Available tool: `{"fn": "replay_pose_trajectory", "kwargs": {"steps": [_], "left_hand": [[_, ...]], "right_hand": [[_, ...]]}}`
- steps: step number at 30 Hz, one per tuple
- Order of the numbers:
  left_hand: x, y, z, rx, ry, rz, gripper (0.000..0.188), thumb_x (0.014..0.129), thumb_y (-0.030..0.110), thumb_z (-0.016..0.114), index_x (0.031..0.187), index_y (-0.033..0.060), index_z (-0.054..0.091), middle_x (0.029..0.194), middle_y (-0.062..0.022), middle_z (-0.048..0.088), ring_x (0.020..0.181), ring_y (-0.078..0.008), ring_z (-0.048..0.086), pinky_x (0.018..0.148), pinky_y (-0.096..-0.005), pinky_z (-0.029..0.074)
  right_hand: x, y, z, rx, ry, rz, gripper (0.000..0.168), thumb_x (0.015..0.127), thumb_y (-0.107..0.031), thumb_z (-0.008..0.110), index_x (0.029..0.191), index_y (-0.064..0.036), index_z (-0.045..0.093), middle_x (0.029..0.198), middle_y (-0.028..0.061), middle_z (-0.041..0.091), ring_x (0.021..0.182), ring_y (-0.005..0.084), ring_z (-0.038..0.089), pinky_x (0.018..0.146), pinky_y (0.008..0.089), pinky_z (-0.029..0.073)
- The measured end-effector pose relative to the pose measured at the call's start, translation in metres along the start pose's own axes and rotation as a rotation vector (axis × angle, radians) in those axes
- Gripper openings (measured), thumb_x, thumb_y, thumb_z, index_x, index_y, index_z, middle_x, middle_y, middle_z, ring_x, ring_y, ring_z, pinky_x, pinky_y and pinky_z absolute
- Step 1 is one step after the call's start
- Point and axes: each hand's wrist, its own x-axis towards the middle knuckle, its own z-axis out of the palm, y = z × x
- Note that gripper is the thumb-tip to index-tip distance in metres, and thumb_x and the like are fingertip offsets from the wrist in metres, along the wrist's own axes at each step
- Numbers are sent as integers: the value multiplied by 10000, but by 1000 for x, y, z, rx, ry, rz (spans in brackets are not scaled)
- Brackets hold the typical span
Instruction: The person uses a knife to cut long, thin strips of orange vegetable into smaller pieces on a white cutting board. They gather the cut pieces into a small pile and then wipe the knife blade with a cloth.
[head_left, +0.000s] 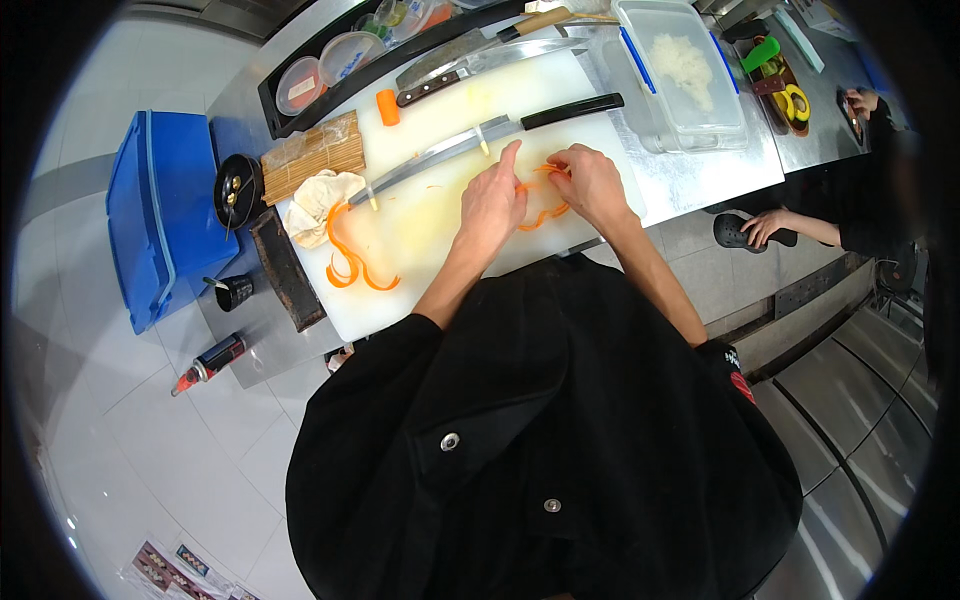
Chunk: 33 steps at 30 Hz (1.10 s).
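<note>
Over the white cutting board (420, 247), my right hand (592, 184) pinches a thin orange carrot strip (551, 168) between thumb and fingers. To its left, my left hand (491, 202) has its index finger raised, with orange strip at its other fingertips. A wavy length of carrot peel (544, 219) lies below and between the hands. Beyond them rests a long slicing knife (435, 155) with a black handle, small pale pieces against its blade. Longer carrot curls (345, 251) lie at the board's left, near a crumpled cloth (322, 206).
A carrot chunk (388, 107), a cleaver (442, 61) and other knives lie at the back. Left are a bamboo mat (313, 155), a whetstone-like block (287, 270) and a blue bin (161, 217). Right stand a rice container (682, 75) and another person's hand (765, 226).
</note>
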Motion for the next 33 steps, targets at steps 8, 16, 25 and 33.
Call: {"fn": "replay_pose_trajectory", "kwargs": {"steps": [8,16,25,33], "left_hand": [[2,-7,10,-46,284,42,510,830,39,639,1326,30,519,904,-173,667,820,-355,662,752,-446,533],[-7,-12,0,-177,146,-67,497,832,130,728,1305,87,583,956,-109,677,793,-263,660,760,-379,537],[-5,-25,3,-149,151,11,412,845,80,712,1249,83,630,1001,-105,665,809,-216,648,714,-338,555],[-16,-20,-1,-267,193,55,415,802,141,782,1194,97,655,1137,-149,608,1020,-290,604,811,-373,535]], "right_hand": [[-6,-10,14,34,112,84,187,833,-114,667,981,-33,748,954,171,692,832,368,685,766,442,559],[-12,-15,2,139,-40,73,286,809,-157,727,1066,-33,730,991,173,696,888,360,681,809,431,550],[-3,-3,7,124,44,47,323,809,-90,681,1125,-21,691,1000,177,689,856,324,683,782,418,549],[-12,-8,-20,116,82,-44,498,810,-196,761,1272,-74,618,1299,161,566,1118,325,582,928,413,491]]}}
